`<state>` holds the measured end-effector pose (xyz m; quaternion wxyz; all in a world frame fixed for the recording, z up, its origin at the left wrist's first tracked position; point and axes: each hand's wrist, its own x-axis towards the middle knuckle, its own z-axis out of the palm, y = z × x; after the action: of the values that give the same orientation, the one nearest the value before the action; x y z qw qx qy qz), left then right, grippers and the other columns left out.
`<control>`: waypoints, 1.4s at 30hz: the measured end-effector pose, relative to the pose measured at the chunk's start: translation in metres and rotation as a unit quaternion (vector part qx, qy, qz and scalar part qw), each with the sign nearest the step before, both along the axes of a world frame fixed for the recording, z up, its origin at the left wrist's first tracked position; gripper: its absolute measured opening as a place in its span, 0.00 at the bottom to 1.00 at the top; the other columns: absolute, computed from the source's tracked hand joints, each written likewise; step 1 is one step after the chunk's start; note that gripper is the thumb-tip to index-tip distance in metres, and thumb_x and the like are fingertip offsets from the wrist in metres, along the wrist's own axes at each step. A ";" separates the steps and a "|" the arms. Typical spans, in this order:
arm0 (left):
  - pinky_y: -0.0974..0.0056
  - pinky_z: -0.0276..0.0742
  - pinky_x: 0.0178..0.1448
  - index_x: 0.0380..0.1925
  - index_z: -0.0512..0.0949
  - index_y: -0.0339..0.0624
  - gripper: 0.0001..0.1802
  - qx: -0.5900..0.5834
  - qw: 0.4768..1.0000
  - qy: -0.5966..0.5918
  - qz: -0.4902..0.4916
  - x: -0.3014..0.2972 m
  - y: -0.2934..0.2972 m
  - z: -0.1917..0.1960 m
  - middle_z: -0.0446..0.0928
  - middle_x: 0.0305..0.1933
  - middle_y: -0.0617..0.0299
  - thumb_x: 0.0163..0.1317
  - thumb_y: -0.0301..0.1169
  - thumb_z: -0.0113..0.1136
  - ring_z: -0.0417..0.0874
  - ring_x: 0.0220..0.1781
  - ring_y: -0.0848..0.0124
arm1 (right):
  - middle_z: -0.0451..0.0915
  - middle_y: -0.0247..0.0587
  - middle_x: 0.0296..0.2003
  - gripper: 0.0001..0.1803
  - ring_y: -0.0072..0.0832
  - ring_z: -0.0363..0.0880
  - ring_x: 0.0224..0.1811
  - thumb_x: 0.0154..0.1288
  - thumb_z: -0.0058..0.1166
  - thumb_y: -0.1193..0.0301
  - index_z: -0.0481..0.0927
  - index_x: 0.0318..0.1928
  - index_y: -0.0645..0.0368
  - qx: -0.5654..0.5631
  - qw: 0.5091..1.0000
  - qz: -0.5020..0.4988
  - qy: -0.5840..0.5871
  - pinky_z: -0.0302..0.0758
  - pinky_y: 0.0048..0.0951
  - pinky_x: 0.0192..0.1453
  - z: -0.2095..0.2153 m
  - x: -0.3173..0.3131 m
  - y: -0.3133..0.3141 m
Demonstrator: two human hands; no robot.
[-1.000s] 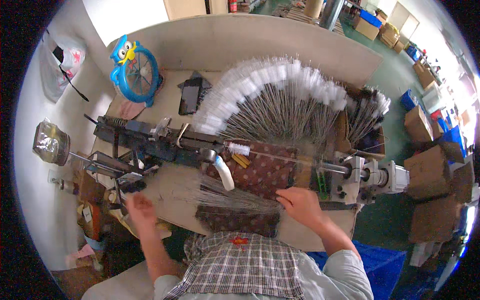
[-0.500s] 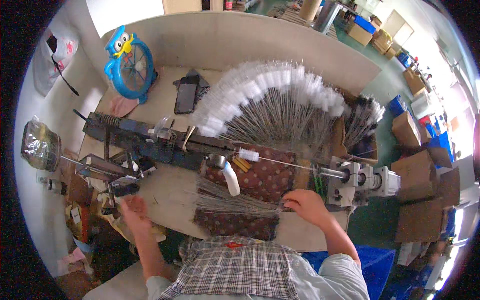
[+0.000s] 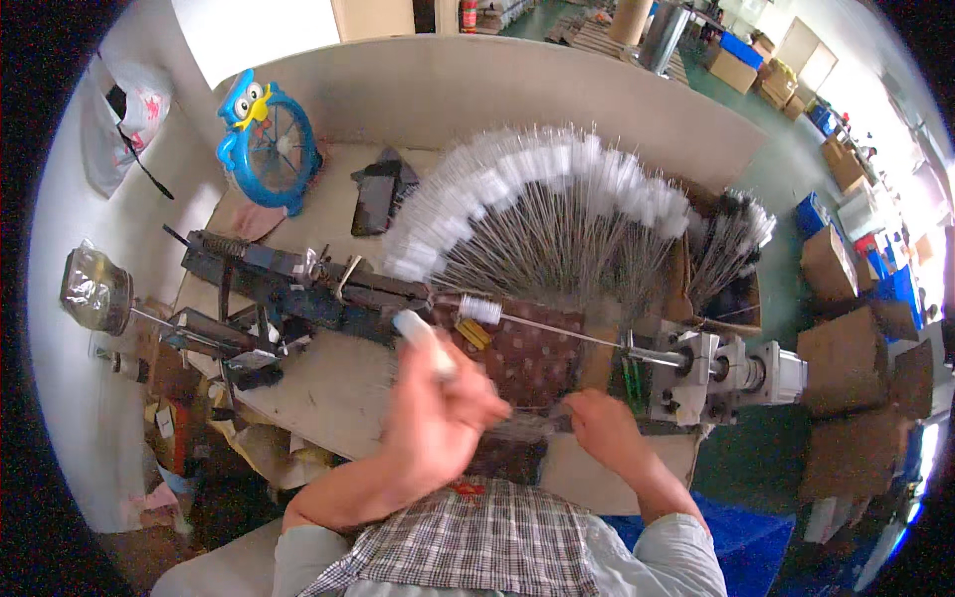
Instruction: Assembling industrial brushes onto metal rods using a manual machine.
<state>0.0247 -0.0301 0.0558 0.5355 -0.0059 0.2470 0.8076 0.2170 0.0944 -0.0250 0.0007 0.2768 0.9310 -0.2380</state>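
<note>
left hand (image 3: 438,403), blurred, seems closed on a white-tipped brush (image 3: 423,336); right hand (image 3: 602,426) pinches wire stems (image 3: 532,426) before the twisting machine (image 3: 298,289). behind it, finished brushes (image 3: 557,214) fan from a cardboard box (image 3: 696,269).

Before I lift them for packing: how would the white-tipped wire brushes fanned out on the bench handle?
The white-tipped wire brushes have long thin wire stems, so they would likely flex and sag if lifted by one end. They look light for their length. Lying loose in a fanned pile, they would probably slide and tangle rather than roll. The fluffy white tips seem soft, likely crushable.
</note>
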 end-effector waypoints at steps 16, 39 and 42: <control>0.66 0.75 0.33 0.36 0.75 0.36 0.11 -0.006 0.852 0.430 -0.298 -0.002 -0.008 0.001 0.77 0.31 0.57 0.64 0.33 0.50 0.79 0.30 0.68 | 0.79 0.39 0.28 0.09 0.20 0.73 0.21 0.57 0.51 0.79 0.80 0.39 0.64 0.180 0.946 -0.167 0.212 0.71 0.21 0.26 0.105 0.017 0.054; 0.59 0.76 0.43 0.42 0.77 0.40 0.13 -0.173 0.369 0.907 0.103 -0.034 0.044 -0.065 0.75 0.43 0.57 0.54 0.27 0.56 0.78 0.42 0.60 | 0.79 0.34 0.25 0.06 0.36 0.76 0.34 0.50 0.57 0.65 0.83 0.28 0.50 0.014 0.944 0.175 0.280 0.74 0.36 0.39 0.082 -0.100 0.064; 0.61 0.76 0.44 0.40 0.79 0.42 0.11 -0.209 0.450 0.867 0.050 -0.035 -0.016 -0.096 0.77 0.41 0.57 0.57 0.30 0.57 0.80 0.41 0.60 | 0.79 0.32 0.25 0.05 0.32 0.75 0.32 0.48 0.59 0.67 0.82 0.26 0.52 0.035 0.928 0.198 0.314 0.74 0.33 0.37 0.069 -0.141 0.044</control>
<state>-0.0106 -0.0456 -0.0399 -0.0144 0.5732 0.7436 0.3439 0.0760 0.1384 0.0437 -0.2544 -0.0016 0.9273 -0.2746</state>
